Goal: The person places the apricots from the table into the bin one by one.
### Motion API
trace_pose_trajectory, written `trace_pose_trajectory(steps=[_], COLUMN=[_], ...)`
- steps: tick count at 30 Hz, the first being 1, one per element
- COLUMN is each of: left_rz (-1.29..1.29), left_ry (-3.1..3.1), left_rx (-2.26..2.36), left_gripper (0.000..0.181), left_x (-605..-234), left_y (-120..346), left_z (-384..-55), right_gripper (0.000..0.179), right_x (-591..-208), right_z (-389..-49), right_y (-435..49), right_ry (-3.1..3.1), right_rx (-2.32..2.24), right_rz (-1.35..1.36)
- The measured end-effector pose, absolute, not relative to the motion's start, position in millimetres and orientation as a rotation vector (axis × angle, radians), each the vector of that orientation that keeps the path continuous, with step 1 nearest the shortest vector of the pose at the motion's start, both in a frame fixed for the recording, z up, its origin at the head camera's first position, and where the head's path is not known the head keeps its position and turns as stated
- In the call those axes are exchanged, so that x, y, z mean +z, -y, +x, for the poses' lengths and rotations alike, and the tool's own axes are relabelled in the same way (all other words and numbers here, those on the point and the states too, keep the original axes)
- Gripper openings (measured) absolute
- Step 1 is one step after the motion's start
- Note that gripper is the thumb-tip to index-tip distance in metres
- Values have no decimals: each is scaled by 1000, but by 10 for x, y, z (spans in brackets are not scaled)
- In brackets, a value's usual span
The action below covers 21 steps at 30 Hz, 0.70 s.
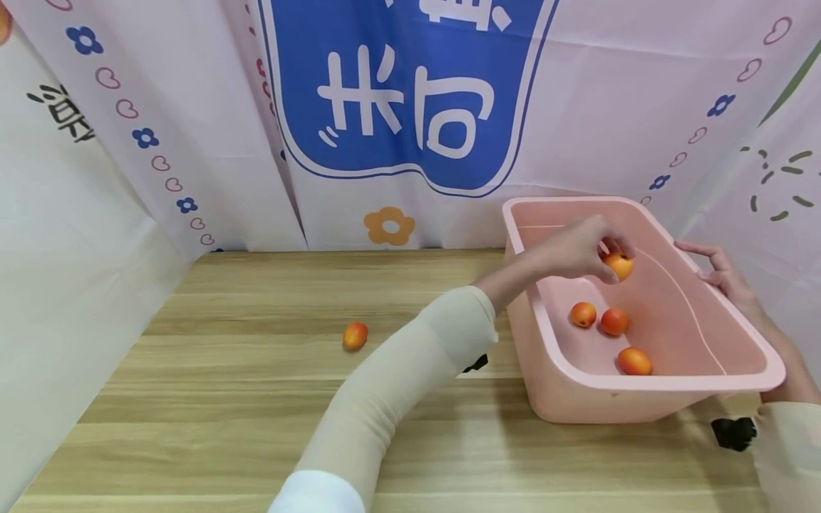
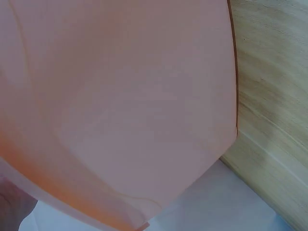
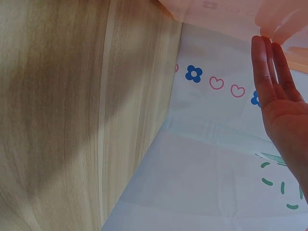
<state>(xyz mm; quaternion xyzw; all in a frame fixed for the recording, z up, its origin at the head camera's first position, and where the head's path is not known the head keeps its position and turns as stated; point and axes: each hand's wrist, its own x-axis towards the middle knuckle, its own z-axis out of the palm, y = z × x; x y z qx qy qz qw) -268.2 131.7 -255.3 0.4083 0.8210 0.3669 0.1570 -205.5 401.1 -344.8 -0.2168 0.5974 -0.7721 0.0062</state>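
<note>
My left hand [image 1: 586, 249] reaches over the near rim of a pink plastic tub [image 1: 541, 320] and pinches an orange-red oval fruit [image 1: 619, 266] above its inside. Lower down in the tub lie a fruit [image 1: 583, 314], a second fruit [image 1: 614, 321] and a third fruit [image 1: 635, 361]. On the tub's right side my right hand [image 1: 727, 281] holds the rim, thumb on top. In the right wrist view its straight fingers [image 3: 274, 72] press on the tub's outer wall. Another fruit [image 1: 355, 335] lies on the wooden table, left of my left forearm.
The wooden table [image 1: 256, 399] ends at a patterned cloth backdrop [image 1: 410, 192], with cloth sides left and right. The tub's wall [image 2: 144, 106] fills most of the left wrist view. A small black patch [image 1: 734, 433] shows beside my right sleeve.
</note>
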Motion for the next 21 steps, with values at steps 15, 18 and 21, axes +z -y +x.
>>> trace_pose_trajectory(steps=[15,18,21], left_rz=[1150,1126,1097], left_ry=[-2314,-2327,-2354], left_rx=[886,830,766], left_gripper=[28,26,26], left_x=[-2649,-2667,-2692], left_y=[-1516,-1557,-1602], left_z=[-2726,-2718,-2704], right_gripper=[70,71,72], right_x=[-3455,-3463,-3466], right_z=[-2124,-2120,-2125], right_y=[-4014,-4020,-4024], right_ry=[-1832,-1873,-1896], right_rx=[-2470,-2456,-2449], right_rz=[-719,-739,-763])
